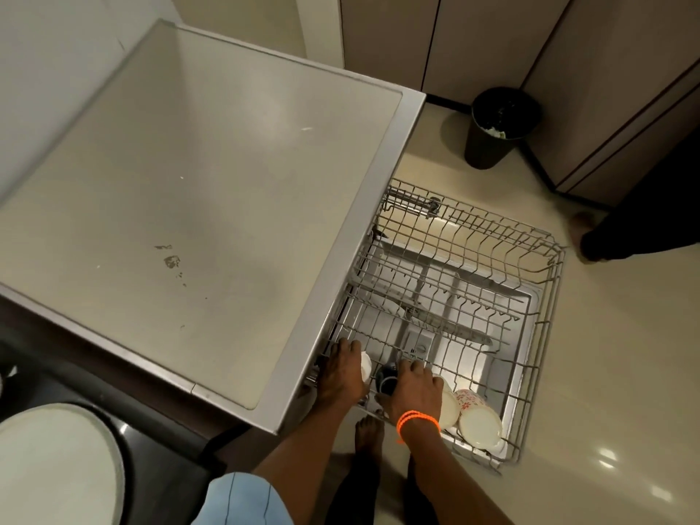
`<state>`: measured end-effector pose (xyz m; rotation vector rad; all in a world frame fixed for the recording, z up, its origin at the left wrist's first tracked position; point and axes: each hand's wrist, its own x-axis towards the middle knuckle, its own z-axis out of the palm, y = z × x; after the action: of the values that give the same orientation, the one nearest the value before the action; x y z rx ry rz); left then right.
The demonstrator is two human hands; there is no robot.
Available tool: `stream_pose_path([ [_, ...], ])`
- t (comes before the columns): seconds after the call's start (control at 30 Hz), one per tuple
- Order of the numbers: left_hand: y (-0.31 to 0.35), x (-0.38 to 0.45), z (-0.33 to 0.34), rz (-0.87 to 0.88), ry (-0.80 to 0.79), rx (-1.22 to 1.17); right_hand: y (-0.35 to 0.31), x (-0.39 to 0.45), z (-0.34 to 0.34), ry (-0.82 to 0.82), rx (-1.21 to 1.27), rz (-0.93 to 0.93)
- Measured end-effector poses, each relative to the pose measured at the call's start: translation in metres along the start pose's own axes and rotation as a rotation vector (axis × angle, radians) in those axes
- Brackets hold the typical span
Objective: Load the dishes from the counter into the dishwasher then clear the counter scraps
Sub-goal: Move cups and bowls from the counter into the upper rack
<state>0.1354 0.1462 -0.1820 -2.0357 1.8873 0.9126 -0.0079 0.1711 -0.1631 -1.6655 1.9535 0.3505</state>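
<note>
1. Two hands are down in the pulled-out upper rack (545, 259) of the dishwasher, at about 6 o'clock in the head view, so loading looks well under way.
2. Her or his left hand (341, 373) curls round a white cup (366, 367) at the rack's near-left corner; the right hand (413, 388), with an orange band at the wrist, grips a dark mug (386, 377) just beside it.
3. Already racked at 5 o'clock: a plain white cup (449, 409) and a flowered cup (475, 414), lying tilted, touching each other.
4. Most of the rack holds nothing that I can see, and the lower level is hard to read through the wires.
5. Up at 9 o'clock the counter (189, 164) carries no dishes, only dark crumbs and smears (171, 259); I judge the scrap-clearing still undone.
6. At 1 o'clock a black bin (492, 145) stands on the floor, a likely place for them.
</note>
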Motion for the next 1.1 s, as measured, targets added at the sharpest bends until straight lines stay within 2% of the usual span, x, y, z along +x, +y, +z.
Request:
stream_pose_path([
  [0.37,0.038,-0.081,-0.068,0.014,0.081,-0.235,-0.004,-0.039,-0.099,0.134,0.021,-0.056],
  [0.5,0.054,-0.117,-0.100,0.003,0.158,-0.232,-0.004,-0.062,-0.136,0.189,0.027,-0.091],
  [0.77,0.050,-0.210,-0.143,-0.032,0.342,-0.278,-0.036,-0.122,-0.186,0.183,0.095,-0.429],
  [0.93,0.012,-0.271,-0.152,-0.163,0.518,-0.331,-0.082,-0.164,-0.195,0.210,0.043,-0.662],
  [1.1,-0.036,-0.335,-0.156,-0.323,0.664,-0.401,-0.132,-0.200,-0.183,0.162,0.000,-0.860],
])
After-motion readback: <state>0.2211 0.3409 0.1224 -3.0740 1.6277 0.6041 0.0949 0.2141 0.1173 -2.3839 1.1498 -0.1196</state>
